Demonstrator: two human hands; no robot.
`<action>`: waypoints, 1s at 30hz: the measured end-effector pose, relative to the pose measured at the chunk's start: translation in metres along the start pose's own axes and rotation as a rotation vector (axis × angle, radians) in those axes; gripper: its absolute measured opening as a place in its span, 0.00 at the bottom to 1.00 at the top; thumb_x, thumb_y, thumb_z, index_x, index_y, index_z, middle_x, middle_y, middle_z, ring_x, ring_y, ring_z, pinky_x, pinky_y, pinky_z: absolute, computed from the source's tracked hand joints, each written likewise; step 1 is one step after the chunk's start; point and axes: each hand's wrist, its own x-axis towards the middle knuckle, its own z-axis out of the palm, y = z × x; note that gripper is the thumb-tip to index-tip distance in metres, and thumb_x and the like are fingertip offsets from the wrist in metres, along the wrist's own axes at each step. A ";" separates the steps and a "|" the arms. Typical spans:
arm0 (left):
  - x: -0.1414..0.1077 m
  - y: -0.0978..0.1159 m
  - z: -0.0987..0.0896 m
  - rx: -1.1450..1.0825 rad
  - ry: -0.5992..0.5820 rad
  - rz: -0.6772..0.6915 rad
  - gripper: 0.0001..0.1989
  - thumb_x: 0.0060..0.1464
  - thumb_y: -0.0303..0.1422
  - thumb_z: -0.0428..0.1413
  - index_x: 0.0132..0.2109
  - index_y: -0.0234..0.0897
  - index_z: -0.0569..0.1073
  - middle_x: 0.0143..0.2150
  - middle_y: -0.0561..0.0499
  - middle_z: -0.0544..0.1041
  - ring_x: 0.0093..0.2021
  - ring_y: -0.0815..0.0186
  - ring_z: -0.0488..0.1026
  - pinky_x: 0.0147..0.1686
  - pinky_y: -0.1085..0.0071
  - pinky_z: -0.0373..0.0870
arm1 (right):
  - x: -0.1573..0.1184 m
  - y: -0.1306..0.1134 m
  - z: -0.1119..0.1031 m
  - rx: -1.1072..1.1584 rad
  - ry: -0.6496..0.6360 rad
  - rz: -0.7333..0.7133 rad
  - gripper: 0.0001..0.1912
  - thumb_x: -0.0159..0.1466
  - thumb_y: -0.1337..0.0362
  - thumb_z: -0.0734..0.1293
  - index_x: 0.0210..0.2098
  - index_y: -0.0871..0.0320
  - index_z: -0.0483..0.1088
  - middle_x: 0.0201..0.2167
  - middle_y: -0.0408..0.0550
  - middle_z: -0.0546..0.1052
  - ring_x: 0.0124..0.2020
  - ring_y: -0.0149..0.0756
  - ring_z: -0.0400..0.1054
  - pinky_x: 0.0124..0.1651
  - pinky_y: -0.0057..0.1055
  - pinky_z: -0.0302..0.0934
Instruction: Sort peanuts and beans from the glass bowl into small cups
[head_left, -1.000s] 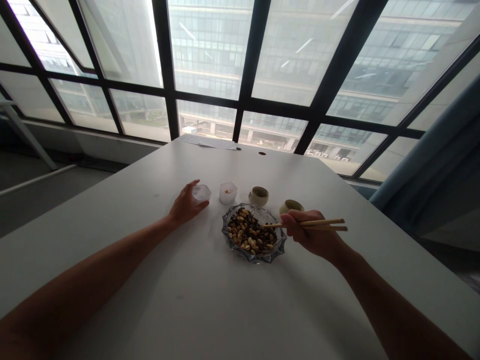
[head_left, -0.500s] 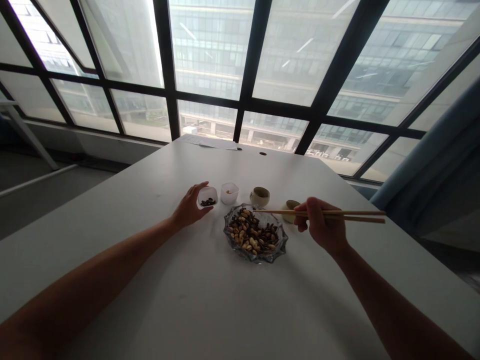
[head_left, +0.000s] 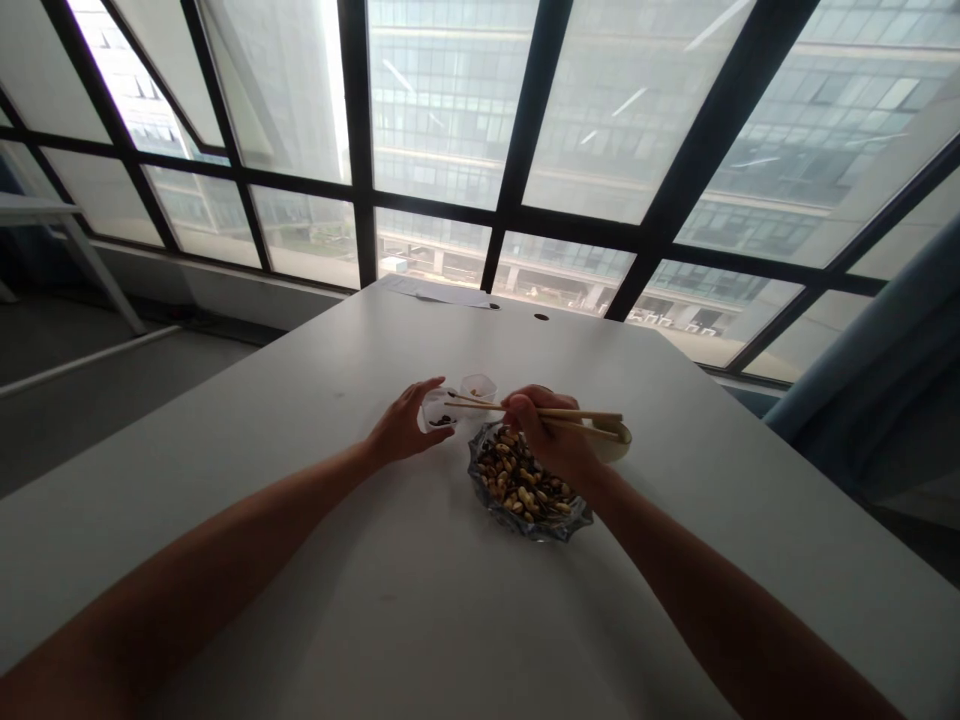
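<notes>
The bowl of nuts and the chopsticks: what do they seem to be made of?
The bowl looks like clear glass with a glossy, faceted finish: its jagged rim is see-through and catches the light, though hard plastic could look similar. The chopsticks seem to be wood or bamboo, plain and fairly matte, judging by their pale tan colour; any grain is too small to see.

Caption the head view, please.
Left hand around a clear cup of dark pieces, right hand holding chopsticks over it.
</notes>
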 end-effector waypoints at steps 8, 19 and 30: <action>0.000 -0.001 0.001 -0.023 -0.012 -0.009 0.39 0.49 0.44 0.66 0.65 0.39 0.62 0.60 0.39 0.74 0.57 0.52 0.75 0.56 0.56 0.74 | -0.012 -0.004 -0.009 -0.042 -0.100 -0.015 0.24 0.70 0.45 0.60 0.27 0.55 0.71 0.23 0.45 0.75 0.24 0.32 0.68 0.29 0.29 0.63; 0.001 -0.012 0.005 -0.007 0.050 -0.118 0.37 0.50 0.42 0.64 0.64 0.38 0.62 0.59 0.38 0.74 0.56 0.52 0.75 0.54 0.53 0.74 | -0.024 0.000 -0.033 0.054 0.348 0.125 0.30 0.67 0.39 0.61 0.25 0.56 0.75 0.16 0.46 0.74 0.14 0.31 0.65 0.18 0.28 0.61; 0.002 -0.038 0.013 0.056 0.179 -0.358 0.36 0.48 0.39 0.65 0.62 0.41 0.62 0.60 0.39 0.73 0.56 0.51 0.74 0.56 0.51 0.71 | -0.052 0.021 -0.055 -0.042 0.224 0.178 0.29 0.67 0.40 0.63 0.25 0.57 0.75 0.16 0.46 0.75 0.15 0.32 0.67 0.17 0.27 0.62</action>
